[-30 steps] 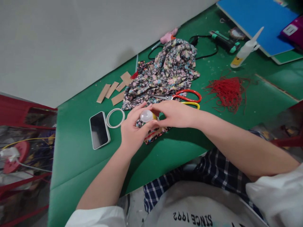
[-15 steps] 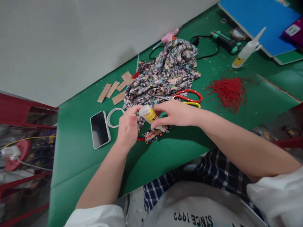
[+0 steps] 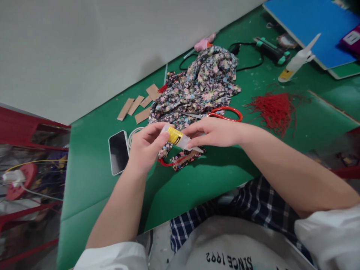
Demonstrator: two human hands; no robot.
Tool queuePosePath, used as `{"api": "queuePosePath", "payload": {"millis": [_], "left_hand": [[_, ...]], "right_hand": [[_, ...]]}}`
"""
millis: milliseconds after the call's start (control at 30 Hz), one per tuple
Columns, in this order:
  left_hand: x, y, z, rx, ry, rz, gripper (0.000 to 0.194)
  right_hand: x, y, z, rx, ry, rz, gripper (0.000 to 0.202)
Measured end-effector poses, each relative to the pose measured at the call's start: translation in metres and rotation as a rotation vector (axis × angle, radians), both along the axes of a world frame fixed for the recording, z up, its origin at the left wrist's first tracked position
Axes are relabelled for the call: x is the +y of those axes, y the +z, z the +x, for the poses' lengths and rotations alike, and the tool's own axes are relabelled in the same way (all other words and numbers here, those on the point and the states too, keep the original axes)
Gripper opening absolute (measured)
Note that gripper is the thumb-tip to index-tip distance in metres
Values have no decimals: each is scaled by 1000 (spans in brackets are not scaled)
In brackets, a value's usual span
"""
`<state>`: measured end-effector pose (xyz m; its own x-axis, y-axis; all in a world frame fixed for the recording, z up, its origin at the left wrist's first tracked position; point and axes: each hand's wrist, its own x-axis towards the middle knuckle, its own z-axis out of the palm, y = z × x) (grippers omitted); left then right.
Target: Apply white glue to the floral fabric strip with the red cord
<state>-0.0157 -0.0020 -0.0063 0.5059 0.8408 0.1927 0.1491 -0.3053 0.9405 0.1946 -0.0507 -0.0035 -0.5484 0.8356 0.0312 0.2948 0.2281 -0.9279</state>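
Note:
A small glue bottle (image 3: pixel 177 137) with a yellow label lies tilted between both hands, its thin nozzle pointing down to the right at a small floral fabric piece (image 3: pixel 187 156) with a red cord on the green table (image 3: pixel 219 180). My left hand (image 3: pixel 146 148) grips the bottle's base end. My right hand (image 3: pixel 215 132) pinches the bottle nearer its nozzle. Behind the hands lies a crumpled floral cloth (image 3: pixel 202 84) with red-handled scissors (image 3: pixel 222 114) on its near edge.
A phone (image 3: pixel 118 152) and a white ring (image 3: pixel 134 135) lie left of my hands. Cardboard strips (image 3: pixel 139 105), a red thread bundle (image 3: pixel 274 108), a second glue bottle (image 3: pixel 298 62), glue guns (image 3: pixel 271 48) and a blue board (image 3: pixel 312 26) lie farther back. Red racks (image 3: pixel 28 172) stand off the table's left edge.
The bottle has turned from end-on to lying tilted with the nozzle aimed down at the small fabric piece. My left hand has shifted onto its base end.

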Motion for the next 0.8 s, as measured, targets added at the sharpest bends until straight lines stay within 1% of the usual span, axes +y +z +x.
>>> {"api": "queuePosePath", "payload": {"millis": [100,167,233,333,500,633,700,800], "left_hand": [[-1,2,1,-30,14,-17,27],[-3,4,2,-42,7,-9,36],[-4,5,3,-58,-18,22,46],[-7,5,5,-64,-38,106,56],[-16,7,8,-117,-56,164,59],[-19,11,9,-119,-57,196,62],[-19,11,9,-107,-76,208,65],[-17,9,9,-93,-97,217,72]], "right_hand": [[1,-4,-1,129,13,-77,30],[1,-6,-3,180,-33,-80,33],[0,-7,-5,193,-89,-49,34],[-1,-7,-9,180,-136,5,35],[-1,-5,-8,187,-152,29,40],[-1,-1,-6,103,-105,28,29],[-1,0,-6,69,-103,43,28],[-2,-1,-9,39,-173,85,31]]}}
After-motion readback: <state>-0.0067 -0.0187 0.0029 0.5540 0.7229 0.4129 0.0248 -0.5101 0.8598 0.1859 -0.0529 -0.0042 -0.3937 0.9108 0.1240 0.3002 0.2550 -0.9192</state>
